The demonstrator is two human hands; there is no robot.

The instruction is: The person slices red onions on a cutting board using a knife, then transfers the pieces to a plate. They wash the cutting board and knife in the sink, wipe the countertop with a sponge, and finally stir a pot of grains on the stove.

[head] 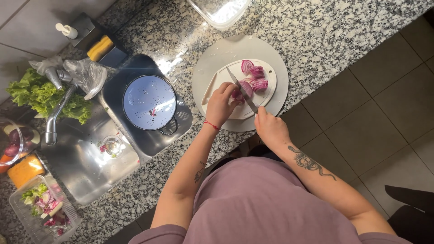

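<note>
In the head view, the person is cutting a red onion, and I judge the cutting to be about half done. The left hand (220, 103) is curled, with its fingertips pressed down on the uncut piece of dark pink, shiny red onion (240, 90), just right of the middle of the frame. The right hand (270, 128) is wrapped tightly around the handle of a long thin silver kitchen knife (242, 89). The blade slants up and left across the onion piece, right beside the left fingertips.

The next cut calls for care, I think, because the blade sits so close to those fingers. They should stay tucked back while the knife goes down.

The sliced red onion pieces (256, 77) lie in a small heap on the upper part of the small white plastic cutting board (217, 81). They are purple-pink on the outside with white rings showing inside. The board rests on a big round white plate-like disc (271, 58) on the grey speckled stone worktop (325, 31).

To the left, a pale blue round colander with small holes (149, 102) sits in the shiny metal sink (86, 167). Leafy green lettuce (40, 96) lies at the far left, behind the tap.
</note>
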